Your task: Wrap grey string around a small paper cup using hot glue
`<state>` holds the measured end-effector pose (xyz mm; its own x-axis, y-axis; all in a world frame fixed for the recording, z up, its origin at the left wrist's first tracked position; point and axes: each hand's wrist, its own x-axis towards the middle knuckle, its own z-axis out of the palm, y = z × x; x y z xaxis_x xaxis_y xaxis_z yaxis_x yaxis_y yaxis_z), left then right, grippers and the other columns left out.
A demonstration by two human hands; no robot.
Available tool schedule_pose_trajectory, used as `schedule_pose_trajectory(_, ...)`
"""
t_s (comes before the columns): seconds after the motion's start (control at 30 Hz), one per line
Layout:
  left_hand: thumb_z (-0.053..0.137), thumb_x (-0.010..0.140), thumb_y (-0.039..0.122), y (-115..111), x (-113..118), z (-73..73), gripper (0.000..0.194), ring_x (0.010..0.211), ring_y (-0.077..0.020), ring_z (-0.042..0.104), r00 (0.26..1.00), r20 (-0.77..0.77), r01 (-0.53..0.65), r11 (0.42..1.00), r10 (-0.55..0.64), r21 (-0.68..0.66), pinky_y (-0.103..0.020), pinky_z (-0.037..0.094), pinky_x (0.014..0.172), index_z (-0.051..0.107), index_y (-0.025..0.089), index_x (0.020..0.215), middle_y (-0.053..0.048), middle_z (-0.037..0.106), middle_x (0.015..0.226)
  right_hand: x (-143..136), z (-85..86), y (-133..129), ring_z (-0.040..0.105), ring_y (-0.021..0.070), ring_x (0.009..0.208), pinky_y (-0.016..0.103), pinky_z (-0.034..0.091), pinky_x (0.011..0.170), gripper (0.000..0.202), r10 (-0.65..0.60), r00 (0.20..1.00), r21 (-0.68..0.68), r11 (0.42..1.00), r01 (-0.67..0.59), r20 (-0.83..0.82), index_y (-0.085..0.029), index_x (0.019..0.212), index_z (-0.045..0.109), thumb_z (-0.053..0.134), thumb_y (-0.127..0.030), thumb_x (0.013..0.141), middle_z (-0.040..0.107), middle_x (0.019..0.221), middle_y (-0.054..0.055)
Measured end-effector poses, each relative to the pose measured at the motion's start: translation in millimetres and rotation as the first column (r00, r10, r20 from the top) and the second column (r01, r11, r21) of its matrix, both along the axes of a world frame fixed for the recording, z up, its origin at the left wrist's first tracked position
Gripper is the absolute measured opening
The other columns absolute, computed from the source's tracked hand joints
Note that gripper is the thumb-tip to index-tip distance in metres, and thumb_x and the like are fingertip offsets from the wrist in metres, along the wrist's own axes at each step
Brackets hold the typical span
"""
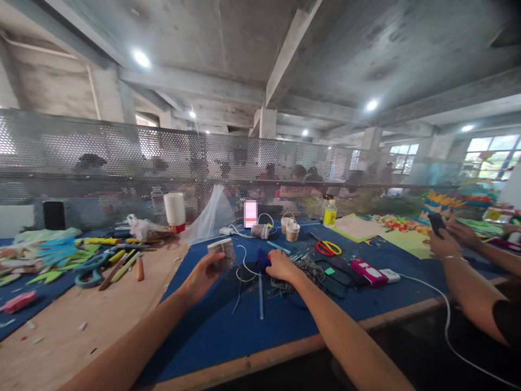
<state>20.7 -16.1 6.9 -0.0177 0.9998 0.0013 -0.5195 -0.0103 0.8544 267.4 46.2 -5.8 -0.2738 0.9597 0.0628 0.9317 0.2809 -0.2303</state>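
My left hand (207,274) is wrapped round a small grey-brown cup with a pale rim (222,253), tilted above the blue table mat (228,331). In my right hand (281,266) is a blue glue gun with a red part, mostly covered by the fingers. Beside that hand lies a tangle of grey cord (309,274). A blue glue stick (261,296) rests on the mat between the hands, near a loop of white string (244,271). Behind them lies a wrapped cup (260,231) on its side.
Small paper buckets (292,232), red-yellow scissors (329,248), a yellow-labelled bottle (330,213) and a magenta box (368,272) stand or lie right. Left are blue scissors (90,271), tools and stacked cups (175,210). Another person's hands (445,244) hold a phone at right.
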Motion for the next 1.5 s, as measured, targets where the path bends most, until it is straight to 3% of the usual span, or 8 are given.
schedule_pose_trajectory(0.13, 0.063, 0.087, 0.009, 0.9, -1.0, -1.6, 0.020, 0.083, -0.0214, 0.077, 1.000, -0.004, -0.005, 1.000, 0.005, -0.024, -0.029, 0.064, 0.077, 0.080, 0.012, 0.096, -0.011, 0.082, 0.092, 5.1, 7.6, -4.3, 0.057, 0.0396, 0.133, 0.051, 0.047, 0.105, 0.048, 0.024, 1.000, 0.010, 1.000, -0.024, 0.021, -0.009, 0.136, 0.061, 0.063, -0.024, 0.090, 0.059, 0.141, 0.025)
schedule_pose_trajectory(0.27, 0.067, 0.086, 0.010, 1.9, -1.2, -7.0, 0.017, 0.081, -0.0207, 0.077, 1.000, -0.026, 0.003, 1.000, -0.004, -0.021, -0.030, 0.063, 0.078, 0.079, 0.013, 0.097, -0.010, 0.082, 0.094, 1.1, 15.7, -10.2, 0.060, 0.0338, 0.128, 0.049, 0.046, 0.106, 0.032, 0.025, 0.992, 0.242, 0.970, 0.004, -0.120, -0.015, 0.127, 0.067, 0.059, -0.020, 0.096, 0.064, 0.133, 0.018)
schedule_pose_trajectory(0.37, 0.075, 0.085, 0.017, 1.0, 1.6, -10.4, 0.022, 0.092, -0.0239, 0.077, 0.996, -0.058, 0.073, 0.996, -0.070, 0.049, -0.034, 0.061, 0.091, 0.079, 0.013, 0.107, -0.011, 0.082, 0.104, -12.7, 15.1, -16.7, 0.066, 0.0221, 0.112, 0.034, 0.049, 0.101, 0.015, 0.297, 0.885, 0.392, 0.909, -0.145, -0.359, -0.019, 0.111, 0.069, 0.061, -0.028, 0.102, 0.070, 0.115, 0.009)
schedule_pose_trajectory(0.43, 0.079, 0.085, 0.022, -0.6, 4.7, -11.0, 0.029, 0.103, -0.0276, 0.076, 0.988, -0.089, 0.139, 0.984, -0.130, 0.113, -0.037, 0.057, 0.098, 0.078, 0.014, 0.112, -0.012, 0.081, 0.110, -24.3, 9.8, -21.8, 0.068, 0.0193, 0.105, 0.031, 0.051, 0.096, 0.017, 0.497, 0.754, 0.449, 0.842, -0.299, -0.429, -0.020, 0.107, 0.068, 0.068, -0.035, 0.101, 0.071, 0.108, 0.006)
schedule_pose_trajectory(0.5, 0.081, 0.084, 0.026, -2.4, 8.0, -10.6, 0.033, 0.112, -0.0314, 0.074, 0.977, -0.129, 0.188, 0.970, -0.169, 0.152, -0.039, 0.055, 0.102, 0.077, 0.014, 0.115, -0.014, 0.081, 0.115, -34.5, 2.6, -26.2, 0.068, 0.0207, 0.103, 0.033, 0.052, 0.095, 0.025, 0.569, 0.694, 0.484, 0.802, -0.350, -0.441, -0.020, 0.107, 0.066, 0.074, -0.042, 0.097, 0.071, 0.108, 0.006)
schedule_pose_trajectory(0.9, 0.091, 0.076, 0.026, 0.0, 10.7, -18.0, 0.058, 0.112, -0.0337, 0.074, 0.966, -0.162, 0.222, 0.967, -0.201, 0.123, -0.044, 0.053, 0.102, 0.072, 0.015, 0.129, -0.016, 0.078, 0.124, -42.7, -1.3, -30.7, 0.068, 0.0194, 0.093, 0.032, 0.050, 0.090, 0.009, 0.542, 0.667, 0.525, 0.811, -0.256, -0.511, -0.021, 0.091, 0.064, 0.073, -0.023, 0.094, 0.070, 0.096, 0.003)
schedule_pose_trajectory(1.2, 0.090, 0.075, 0.027, -4.9, 13.0, -12.9, 0.055, 0.114, -0.0343, 0.073, 0.967, -0.158, 0.219, 0.970, -0.201, 0.107, -0.041, 0.053, 0.100, 0.074, 0.013, 0.126, -0.019, 0.077, 0.128, -37.3, 4.9, -29.3, 0.070, 0.0186, 0.083, 0.031, 0.055, 0.083, 0.016, 0.477, 0.511, 0.447, 0.874, -0.191, -0.715, -0.021, 0.091, 0.064, 0.063, -0.037, 0.095, 0.074, 0.089, 0.003)
schedule_pose_trajectory(1.5, 0.089, 0.076, 0.026, -7.1, 12.9, -11.3, 0.053, 0.117, -0.0362, 0.072, 0.961, -0.150, 0.249, 0.962, -0.231, 0.109, -0.041, 0.053, 0.100, 0.076, 0.015, 0.125, -0.018, 0.077, 0.129, -36.4, 6.9, -28.3, 0.071, 0.0193, 0.081, 0.032, 0.056, 0.083, 0.021, 0.438, 0.471, 0.405, 0.897, -0.176, -0.766, -0.022, 0.090, 0.061, 0.059, -0.043, 0.095, 0.072, 0.086, 0.003)
